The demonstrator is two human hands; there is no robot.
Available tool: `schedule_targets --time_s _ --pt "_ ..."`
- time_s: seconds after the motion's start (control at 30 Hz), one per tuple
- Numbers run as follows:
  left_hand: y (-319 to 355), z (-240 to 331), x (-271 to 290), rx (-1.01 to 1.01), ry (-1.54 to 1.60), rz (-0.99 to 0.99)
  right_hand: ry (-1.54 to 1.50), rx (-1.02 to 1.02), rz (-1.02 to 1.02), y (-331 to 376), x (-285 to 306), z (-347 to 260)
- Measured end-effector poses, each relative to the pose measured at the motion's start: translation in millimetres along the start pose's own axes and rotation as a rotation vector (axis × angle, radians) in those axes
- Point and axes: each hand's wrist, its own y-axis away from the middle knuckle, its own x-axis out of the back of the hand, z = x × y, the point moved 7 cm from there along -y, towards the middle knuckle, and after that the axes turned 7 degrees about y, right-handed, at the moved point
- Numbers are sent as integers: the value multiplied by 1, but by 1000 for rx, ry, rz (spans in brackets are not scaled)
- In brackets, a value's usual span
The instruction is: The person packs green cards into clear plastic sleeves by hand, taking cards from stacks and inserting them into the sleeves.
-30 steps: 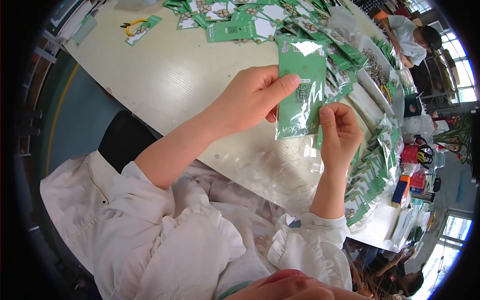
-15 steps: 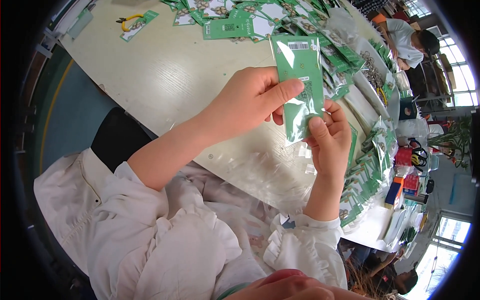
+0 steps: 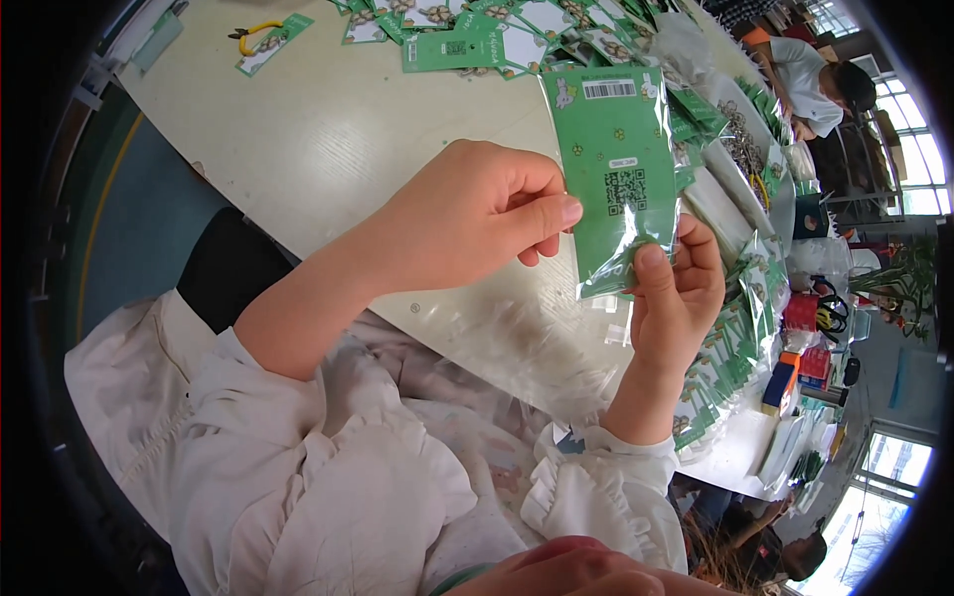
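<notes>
A green card in a clear plastic sleeve [image 3: 601, 139] is held up above the table, its barcode and square printed code facing me. My right hand [image 3: 676, 288] grips its lower right corner, with the thumb in front and the fingers behind. At the card's left edge, my left hand [image 3: 487, 214] is closed in a pinch, thumb tip at the sleeve's edge. The left fingertips are partly hidden behind that thumb. Light glares off the sleeve's lower part.
Loose green cards [image 3: 452, 50] are heaped at the table's far side. Sleeved cards [image 3: 711, 372] lie in rows on the right. Yellow-handled pliers [image 3: 256, 35] rest on a card at the far left. Clear plastic wrappers [image 3: 517, 343] lie near the table's front edge. Another person [image 3: 805, 84] sits at the far right.
The sleeved card has turned to face me more fully and shifted slightly right with my right hand. My left thumb has slid from over the card's face to its left edge.
</notes>
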Motion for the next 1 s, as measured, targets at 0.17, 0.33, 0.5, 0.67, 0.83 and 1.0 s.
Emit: schedule_targets --time_s 0.17,0.33,0.5,0.67,0.83,1.0 --pt "3 6 0 -54 -96 -27 -17 3 2 1 0 -2" --pt "6 8 -4 -61 -82 -46 5 46 11 6 5 -7" --pt "-7 -22 3 -18 507 -23 -34 16 -55 3 -8 -1" --pt "-15 -17 -12 -81 658 46 293 301 4 9 -3 -17" --pt "-13 -17 -5 -163 583 146 458 399 108 7 -5 -22" --pt "-9 -12 -5 -267 483 186 439 346 101 8 -1 -15"
